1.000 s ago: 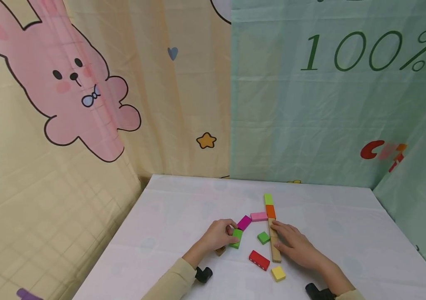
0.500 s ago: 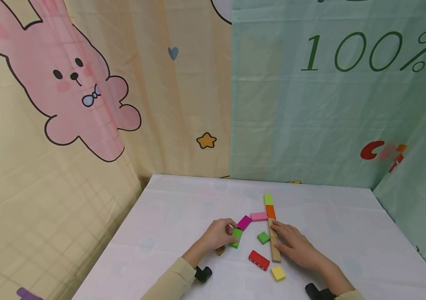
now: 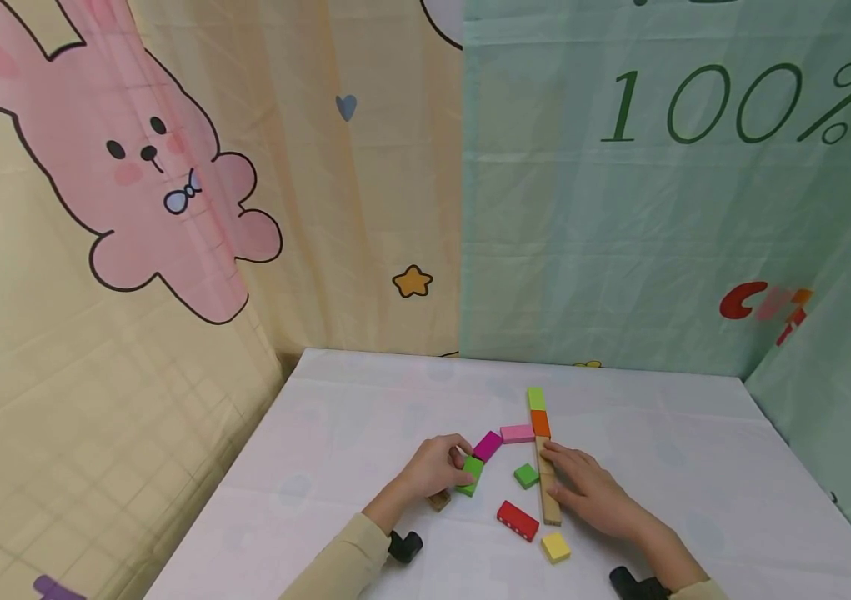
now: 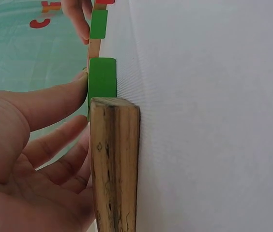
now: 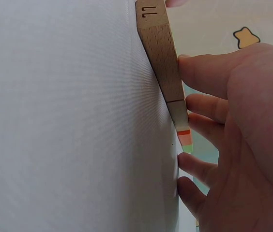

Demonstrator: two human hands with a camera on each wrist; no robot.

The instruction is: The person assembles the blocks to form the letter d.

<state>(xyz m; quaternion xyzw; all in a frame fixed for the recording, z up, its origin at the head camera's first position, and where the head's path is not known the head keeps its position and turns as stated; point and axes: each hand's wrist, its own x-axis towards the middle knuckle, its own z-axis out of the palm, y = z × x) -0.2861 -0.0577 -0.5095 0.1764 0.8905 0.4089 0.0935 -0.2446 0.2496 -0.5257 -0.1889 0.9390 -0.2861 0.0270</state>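
Observation:
My left hand pinches a green block between thumb and fingers. That block's far end meets a magenta block, which leads to a pink block. A brown wooden block lies partly under the left hand; the left wrist view shows a wooden block close up beside the palm. My right hand rests its fairly straight fingers and thumb on a row of natural wood blocks. Orange and lime-green blocks continue that row at its far end.
Inside the angle of blocks lies a small green cube. Nearer are a red block with white dots and a yellow block. The white-covered table ends at printed curtains behind and at the sides.
My left hand and the green block have shifted very slightly away from me, toward the magenta block. The right hand and the other blocks stay where they were.

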